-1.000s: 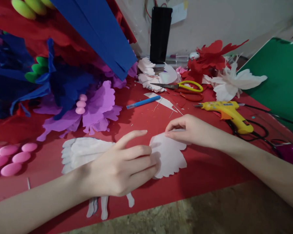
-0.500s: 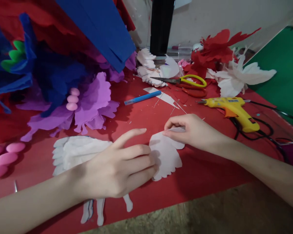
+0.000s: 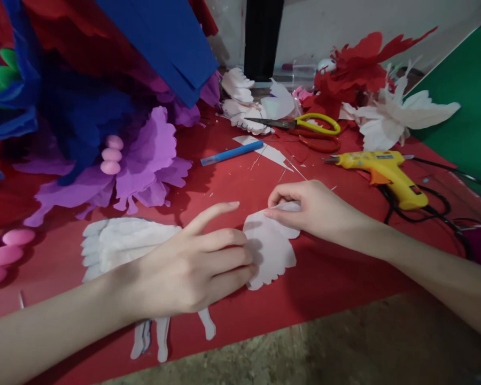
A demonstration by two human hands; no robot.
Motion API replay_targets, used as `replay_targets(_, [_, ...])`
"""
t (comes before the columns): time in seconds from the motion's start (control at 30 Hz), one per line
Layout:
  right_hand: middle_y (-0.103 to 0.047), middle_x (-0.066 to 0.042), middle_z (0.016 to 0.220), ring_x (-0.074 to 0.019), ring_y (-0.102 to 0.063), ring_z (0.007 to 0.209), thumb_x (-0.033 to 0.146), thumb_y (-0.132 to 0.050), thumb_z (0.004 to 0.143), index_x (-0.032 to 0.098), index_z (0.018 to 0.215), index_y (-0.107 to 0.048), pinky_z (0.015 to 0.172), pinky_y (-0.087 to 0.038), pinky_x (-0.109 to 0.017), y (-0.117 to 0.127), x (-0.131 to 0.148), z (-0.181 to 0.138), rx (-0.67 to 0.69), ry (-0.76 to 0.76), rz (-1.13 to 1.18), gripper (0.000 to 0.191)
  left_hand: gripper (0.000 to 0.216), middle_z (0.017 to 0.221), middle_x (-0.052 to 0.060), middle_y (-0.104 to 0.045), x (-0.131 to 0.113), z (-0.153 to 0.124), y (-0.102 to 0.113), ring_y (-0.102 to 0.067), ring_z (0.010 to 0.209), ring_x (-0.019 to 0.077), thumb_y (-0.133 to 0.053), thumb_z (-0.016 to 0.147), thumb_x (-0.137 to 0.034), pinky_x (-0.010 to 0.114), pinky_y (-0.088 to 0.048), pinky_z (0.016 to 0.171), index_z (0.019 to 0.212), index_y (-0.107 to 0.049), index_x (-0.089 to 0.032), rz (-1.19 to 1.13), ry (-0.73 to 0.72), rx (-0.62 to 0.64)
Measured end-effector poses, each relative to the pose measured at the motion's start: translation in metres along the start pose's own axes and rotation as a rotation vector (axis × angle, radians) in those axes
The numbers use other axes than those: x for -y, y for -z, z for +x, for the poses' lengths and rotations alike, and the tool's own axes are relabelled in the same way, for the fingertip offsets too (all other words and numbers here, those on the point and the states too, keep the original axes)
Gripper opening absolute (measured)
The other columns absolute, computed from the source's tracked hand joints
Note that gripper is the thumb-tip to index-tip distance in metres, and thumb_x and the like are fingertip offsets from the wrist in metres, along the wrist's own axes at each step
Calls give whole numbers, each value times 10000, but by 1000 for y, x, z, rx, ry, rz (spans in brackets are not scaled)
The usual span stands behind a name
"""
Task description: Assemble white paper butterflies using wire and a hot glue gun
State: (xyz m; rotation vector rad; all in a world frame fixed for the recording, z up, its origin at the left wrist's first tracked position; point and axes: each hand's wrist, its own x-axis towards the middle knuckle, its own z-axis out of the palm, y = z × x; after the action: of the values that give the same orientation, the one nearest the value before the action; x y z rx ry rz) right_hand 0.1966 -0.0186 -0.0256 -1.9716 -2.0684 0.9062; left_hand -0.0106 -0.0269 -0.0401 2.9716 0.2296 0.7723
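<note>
I see a red sheet covering the work surface. On it, near its front edge, lies a white petal cutout. My left hand presses its left edge, fingers curled; my right hand pinches its top. A yellow glue gun lies behind the petal.

Single head view, close, facing forward-down over red sheet, wall behind.

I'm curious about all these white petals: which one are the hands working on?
The petal between both hands, left hand and right hand pinching it. The others lie untouched.
</note>
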Motion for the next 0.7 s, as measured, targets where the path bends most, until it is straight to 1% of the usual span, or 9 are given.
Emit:
replay_targets(0.17, [-590,37,681,-76,-484,635,257,-617,728,175,724,-600,586,-330,-214,0,0,-1,-9,-9,-15,84,355,812,-53,-713,-3,0,2,-587,897,114,-337,968,-135,346,-202,1137,842,-663,-192,-6,39,21])
replay_targets(0.23, [-589,38,679,-75,-482,631,261,-619,728,175,723,-598,586,-328,-215,0,0,-1,-12,-4,-15,89,356,813,-52,-710,-2,-1,1,-586,897,111,-332,969,-133,349,-200,1137,849,-663,-189,-6,14,31])
replay_targets(0.37, [-598,40,694,-83,-504,671,257,-622,727,177,718,-594,625,-340,-220,0,0,0,-12,-13,-15,85,370,813,-54,-697,2,-3,-3,-569,905,111,-314,968,-129,357,-152,1150,844,-658,-189,-16,-52,14])
replay_targets(0.5, [-593,37,684,-87,-500,668,267,-615,733,179,722,-594,621,-342,-223,-1,0,0,-7,-19,-23,91,373,825,-56,-694,4,-5,-5,-558,915,114,-307,966,-126,379,-150,1150,857,-656,-197,-20,-49,24])
replay_targets(0.7, [-597,27,692,-89,-500,660,273,-615,730,171,724,-597,611,-342,-224,0,-1,0,-13,11,-30,104,354,823,-37,-683,5,-4,-5,-556,913,122,-323,956,-124,388,-131,1159,843,-654,-182,-13,-75,11])
